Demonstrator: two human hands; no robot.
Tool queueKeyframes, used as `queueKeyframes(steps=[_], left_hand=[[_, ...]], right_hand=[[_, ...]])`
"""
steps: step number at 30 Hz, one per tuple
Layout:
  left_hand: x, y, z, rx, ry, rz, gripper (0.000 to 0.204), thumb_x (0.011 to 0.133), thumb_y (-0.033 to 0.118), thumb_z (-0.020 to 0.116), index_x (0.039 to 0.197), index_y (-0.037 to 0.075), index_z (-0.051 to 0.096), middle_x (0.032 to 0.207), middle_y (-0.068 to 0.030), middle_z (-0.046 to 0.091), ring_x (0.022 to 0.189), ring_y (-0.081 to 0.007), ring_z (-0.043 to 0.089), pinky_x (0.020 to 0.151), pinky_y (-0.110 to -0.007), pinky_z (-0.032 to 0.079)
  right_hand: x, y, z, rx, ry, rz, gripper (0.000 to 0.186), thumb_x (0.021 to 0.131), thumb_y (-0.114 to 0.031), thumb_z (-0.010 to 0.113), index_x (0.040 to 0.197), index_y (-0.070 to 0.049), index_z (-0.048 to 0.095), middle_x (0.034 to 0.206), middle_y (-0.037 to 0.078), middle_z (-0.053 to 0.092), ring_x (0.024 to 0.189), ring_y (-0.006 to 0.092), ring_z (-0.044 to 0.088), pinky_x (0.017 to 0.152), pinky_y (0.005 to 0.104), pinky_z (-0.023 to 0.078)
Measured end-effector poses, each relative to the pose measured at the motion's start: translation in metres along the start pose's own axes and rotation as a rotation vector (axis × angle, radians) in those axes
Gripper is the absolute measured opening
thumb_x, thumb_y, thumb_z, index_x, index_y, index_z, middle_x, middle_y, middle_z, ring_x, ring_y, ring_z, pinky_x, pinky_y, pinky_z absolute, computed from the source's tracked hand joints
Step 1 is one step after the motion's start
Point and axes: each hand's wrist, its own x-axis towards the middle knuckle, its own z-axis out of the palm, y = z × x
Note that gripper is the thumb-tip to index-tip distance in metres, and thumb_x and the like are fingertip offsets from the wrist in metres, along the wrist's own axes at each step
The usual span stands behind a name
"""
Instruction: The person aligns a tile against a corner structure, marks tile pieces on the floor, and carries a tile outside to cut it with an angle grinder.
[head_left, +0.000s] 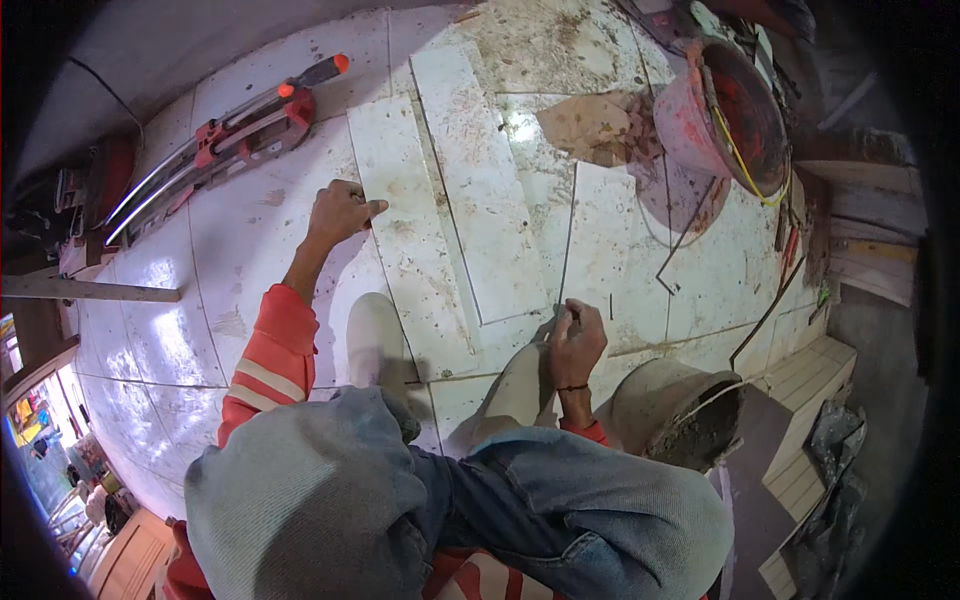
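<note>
My left hand (343, 213) is at the left edge of a narrow white tile strip (418, 255), fingers curled and thumb pointing right across that edge. Whether anything sits inside the curl is hidden. Next to this strip lies a longer, wider tile strip (482, 185), speckled with brown dirt. A third, shorter strip (601, 235) lies further right. My right hand (578, 345) is closed in a pinch near the lower end of the third strip, just right of my right boot (515, 385). What its fingers hold, if anything, cannot be made out.
A manual tile cutter (235, 140) with red parts and metal rails lies at the upper left. A reddish bucket (690, 120) stands at the upper right. A grey mortar bucket (650, 400) tilts beside my right knee. Brown cardboard (598, 128) lies on the tiled floor (270, 260).
</note>
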Motion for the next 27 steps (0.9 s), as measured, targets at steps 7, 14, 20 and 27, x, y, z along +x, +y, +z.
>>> queueKeyframes(steps=[7,14,20,27], left_hand=[[0.009,-0.005,0.003,0.411,0.085,0.013,0.056,0.082,0.056,0.083,0.098,0.003,0.074,0.092,-0.0194,0.077,0.094,-0.0395,0.074,0.085,-0.05,0.058],[-0.005,0.015,0.006,0.434,0.105,-0.016,0.058,0.083,0.06,0.081,0.097,0.004,0.073,0.096,-0.0202,0.076,0.095,-0.0407,0.074,0.081,-0.051,0.057],[-0.013,0.026,-0.001,0.468,0.094,-0.02,0.056,0.087,0.056,0.079,0.096,0.001,0.074,0.098,-0.0234,0.076,0.096,-0.0425,0.074,0.082,-0.053,0.057],[-0.021,0.039,0.028,0.031,-0.125,0.074,0.058,0.09,0.054,0.078,0.1,-0.002,0.075,0.088,-0.0178,0.076,0.086,-0.0321,0.075,0.079,-0.046,0.059]], right_hand=[[0.013,-0.052,0.042,-0.146,-0.174,-0.165,0.081,0.081,-0.029,0.084,0.149,-0.003,0.048,0.142,0.029,0.054,0.132,0.0457,0.05,0.111,0.055,0.041],[0.011,-0.084,0.061,-0.377,-0.295,-0.088,0.108,0.073,-0.04,0.092,0.159,-0.008,0.035,0.151,0.035,0.037,0.139,0.0506,0.038,0.109,0.0637,0.035],[0.017,-0.09,0.064,-0.389,-0.315,-0.032,0.11,0.067,-0.038,0.096,0.156,-0.007,0.037,0.147,0.037,0.038,0.138,0.0516,0.038,0.11,0.0639,0.033],[0.032,-0.074,0.052,-0.274,-0.304,0.012,0.123,0.055,-0.039,0.101,0.156,-0.012,0.035,0.142,0.037,0.041,0.131,0.0528,0.042,0.107,0.0641,0.038]])
